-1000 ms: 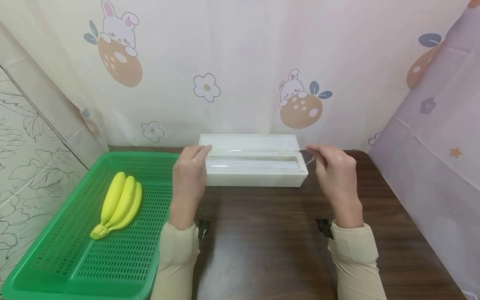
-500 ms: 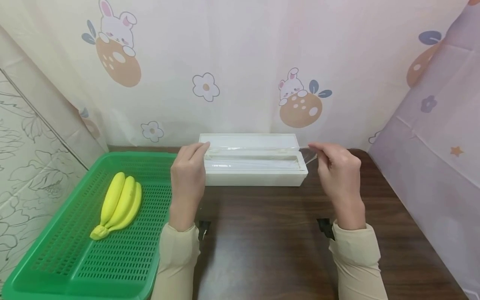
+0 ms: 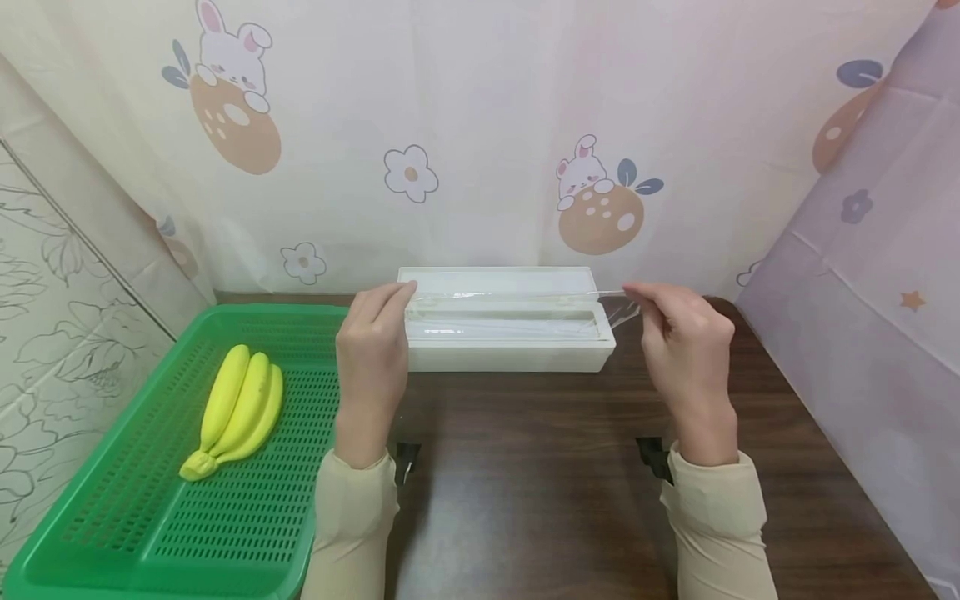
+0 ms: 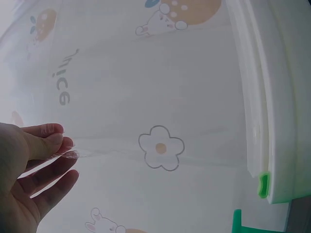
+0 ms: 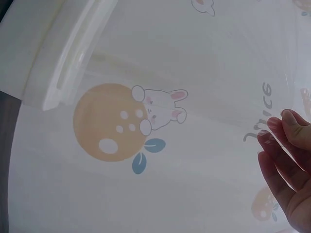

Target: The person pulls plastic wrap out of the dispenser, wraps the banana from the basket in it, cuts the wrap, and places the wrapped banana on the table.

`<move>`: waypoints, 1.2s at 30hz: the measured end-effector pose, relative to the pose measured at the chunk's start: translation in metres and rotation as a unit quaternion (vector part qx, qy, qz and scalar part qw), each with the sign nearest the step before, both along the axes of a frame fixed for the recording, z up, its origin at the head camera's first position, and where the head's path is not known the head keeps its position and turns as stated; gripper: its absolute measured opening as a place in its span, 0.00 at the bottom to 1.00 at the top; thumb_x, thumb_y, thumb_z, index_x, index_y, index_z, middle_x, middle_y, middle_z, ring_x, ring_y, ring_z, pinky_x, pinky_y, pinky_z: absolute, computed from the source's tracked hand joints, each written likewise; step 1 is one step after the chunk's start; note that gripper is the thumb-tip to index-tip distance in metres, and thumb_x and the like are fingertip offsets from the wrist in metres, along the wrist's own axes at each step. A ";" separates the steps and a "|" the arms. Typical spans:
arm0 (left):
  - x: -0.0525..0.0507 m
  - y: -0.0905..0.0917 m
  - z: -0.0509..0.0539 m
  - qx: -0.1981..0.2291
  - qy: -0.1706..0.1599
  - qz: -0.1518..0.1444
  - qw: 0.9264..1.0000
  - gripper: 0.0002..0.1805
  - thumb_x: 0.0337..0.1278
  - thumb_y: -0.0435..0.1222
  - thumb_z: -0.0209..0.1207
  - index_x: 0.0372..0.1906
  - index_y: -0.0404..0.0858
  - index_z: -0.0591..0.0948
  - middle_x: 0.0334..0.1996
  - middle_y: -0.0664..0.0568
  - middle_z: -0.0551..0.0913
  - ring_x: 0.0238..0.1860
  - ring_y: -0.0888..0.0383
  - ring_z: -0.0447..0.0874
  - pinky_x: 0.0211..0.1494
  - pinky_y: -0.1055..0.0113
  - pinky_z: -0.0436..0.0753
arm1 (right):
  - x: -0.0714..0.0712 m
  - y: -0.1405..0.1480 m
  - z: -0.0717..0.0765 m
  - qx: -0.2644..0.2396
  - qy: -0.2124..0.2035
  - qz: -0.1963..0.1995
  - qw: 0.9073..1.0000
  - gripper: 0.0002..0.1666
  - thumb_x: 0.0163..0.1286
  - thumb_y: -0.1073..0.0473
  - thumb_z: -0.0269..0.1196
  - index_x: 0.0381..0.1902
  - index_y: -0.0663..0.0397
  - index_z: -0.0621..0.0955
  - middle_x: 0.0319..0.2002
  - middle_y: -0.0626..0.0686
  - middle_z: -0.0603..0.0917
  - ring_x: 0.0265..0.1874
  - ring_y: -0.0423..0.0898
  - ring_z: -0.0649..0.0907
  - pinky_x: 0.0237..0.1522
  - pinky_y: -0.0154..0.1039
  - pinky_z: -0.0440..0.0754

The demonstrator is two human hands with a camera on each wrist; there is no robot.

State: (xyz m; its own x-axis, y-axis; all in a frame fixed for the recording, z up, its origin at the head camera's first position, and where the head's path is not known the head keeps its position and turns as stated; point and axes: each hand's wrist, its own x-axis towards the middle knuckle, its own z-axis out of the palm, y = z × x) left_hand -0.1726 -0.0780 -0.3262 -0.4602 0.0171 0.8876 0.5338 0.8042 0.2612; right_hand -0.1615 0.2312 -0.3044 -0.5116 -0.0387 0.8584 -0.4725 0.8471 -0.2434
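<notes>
Clear plastic film [image 3: 517,293] is stretched between both hands above a long white box [image 3: 517,358] whose lid [image 3: 495,279] stands raised at the back. My left hand [image 3: 372,350] pinches the film's left end between thumb and fingers, in front of the box's left end. Off the box's right end, my right hand [image 3: 688,354] pinches the other corner, where the film bunches. In the left wrist view the left hand [image 4: 39,170] has its thumb against the fingertips on the film; the right wrist view shows the right hand [image 5: 291,160] pinching likewise.
A green basket [image 3: 330,310] stands on the left of the brown wooden table [image 3: 525,492], with yellow bananas [image 3: 242,408] inside it. A patterned curtain [image 3: 487,167] hangs directly behind the box. A green piece [image 4: 263,185] shows at the box's end.
Both hands have risen slightly and spread a little farther apart, the right moving right and the left moving left. The film between them sits slightly higher over the box.
</notes>
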 end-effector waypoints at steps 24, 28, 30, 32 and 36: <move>0.006 0.003 0.007 0.033 0.057 0.001 0.998 0.15 0.68 0.14 0.54 0.46 0.25 0.89 0.41 0.37 0.90 0.42 0.40 0.87 0.49 0.52 0.90 | 0.012 -0.008 0.010 -0.039 0.051 -0.007 0.998 0.10 0.73 0.75 0.64 0.39 0.64 0.91 0.33 0.62 0.91 0.28 0.61 0.86 0.33 0.40 0.71; 0.007 0.003 0.009 0.035 0.064 0.000 0.997 0.15 0.67 0.14 0.54 0.46 0.25 0.89 0.41 0.37 0.90 0.42 0.40 0.87 0.48 0.52 0.90 | 0.013 -0.008 0.012 -0.042 0.059 -0.011 0.997 0.10 0.73 0.73 0.64 0.39 0.64 0.91 0.33 0.62 0.91 0.28 0.61 0.86 0.35 0.32 0.70; 0.008 0.003 0.010 0.037 0.068 0.000 0.997 0.15 0.67 0.14 0.53 0.46 0.25 0.89 0.41 0.37 0.90 0.41 0.40 0.87 0.48 0.52 0.90 | 0.014 -0.009 0.013 -0.045 0.065 -0.013 0.997 0.09 0.74 0.72 0.64 0.39 0.64 0.92 0.33 0.61 0.91 0.28 0.61 0.87 0.37 0.26 0.68; 0.009 0.003 0.011 0.037 0.071 -0.001 0.997 0.15 0.67 0.14 0.53 0.46 0.25 0.89 0.41 0.37 0.90 0.41 0.40 0.87 0.48 0.51 0.90 | 0.015 -0.009 0.014 -0.050 0.069 -0.014 0.996 0.09 0.74 0.71 0.65 0.38 0.63 0.92 0.33 0.61 0.91 0.29 0.61 0.87 0.40 0.20 0.66; 0.012 0.003 0.012 0.038 0.074 0.000 0.997 0.15 0.68 0.14 0.53 0.46 0.25 0.89 0.41 0.37 0.90 0.41 0.40 0.87 0.48 0.51 0.90 | 0.016 -0.010 0.014 -0.060 0.074 -0.009 0.995 0.09 0.74 0.72 0.64 0.38 0.64 0.92 0.33 0.62 0.91 0.29 0.62 0.87 0.43 0.16 0.64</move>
State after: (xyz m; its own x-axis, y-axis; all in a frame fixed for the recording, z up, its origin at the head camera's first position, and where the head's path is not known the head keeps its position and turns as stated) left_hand -0.1606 -0.0751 -0.3140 -0.3248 -0.0531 0.9443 0.5704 0.7854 0.2404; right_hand -0.1454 0.2216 -0.2901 -0.3789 0.0769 0.9222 -0.4962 0.8243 -0.2726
